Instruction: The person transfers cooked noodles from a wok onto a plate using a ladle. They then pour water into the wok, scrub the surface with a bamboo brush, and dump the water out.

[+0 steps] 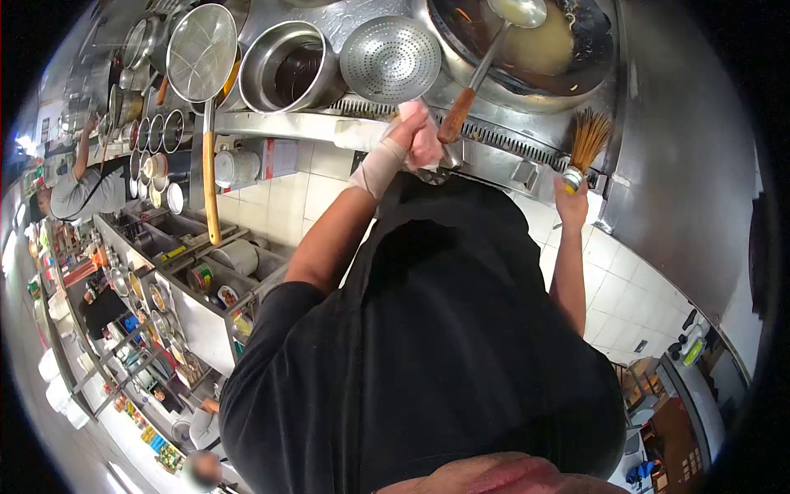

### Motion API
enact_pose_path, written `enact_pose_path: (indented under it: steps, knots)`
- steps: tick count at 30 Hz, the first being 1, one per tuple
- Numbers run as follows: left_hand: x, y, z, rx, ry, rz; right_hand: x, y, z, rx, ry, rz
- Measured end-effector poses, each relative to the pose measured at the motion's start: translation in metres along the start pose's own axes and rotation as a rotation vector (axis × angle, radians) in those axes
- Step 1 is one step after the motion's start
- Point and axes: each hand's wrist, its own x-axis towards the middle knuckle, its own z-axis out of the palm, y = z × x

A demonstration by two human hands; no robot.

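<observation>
My left hand, its wrist wrapped in a pale bandage, is closed on a pink cloth at the front edge of the stove. Part of a metal piece shows under the cloth; whether I grip it too is hidden. Beside that hand is the wooden handle of a ladle, whose bowl lies over the wok. Cloudy liquid and a few food scraps are in the wok. In my right hand is a bamboo wok brush, held bristles up, right of the wok and apart from it.
A perforated strainer, a steel pot of dark liquid and a long-handled mesh skimmer line the stove to the left. A steel panel borders the right. Another person works at the far left.
</observation>
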Motion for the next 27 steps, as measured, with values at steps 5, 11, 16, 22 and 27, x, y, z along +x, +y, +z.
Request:
enact_pose_path:
  steps: [5,11,16,22,27]
  knots:
    - [-0.005,-0.014,-0.046,0.854,0.349,0.296,0.008,-0.003,0.015,0.051,0.133,-0.073]
    - [-0.016,-0.002,-0.026,1.245,0.272,0.345,0.031,0.022,0.017,0.455,-0.036,0.119]
    - [-0.026,-0.012,-0.021,1.432,0.3,0.403,-0.008,-0.009,-0.047,0.938,0.002,0.249]
    - [-0.016,-0.031,-0.045,1.107,0.286,0.658,-0.017,-0.053,-0.115,0.926,0.308,-0.053]
    - [-0.034,-0.007,-0.027,1.604,0.392,0.54,0.01,-0.105,-0.143,0.997,0.269,-0.13]
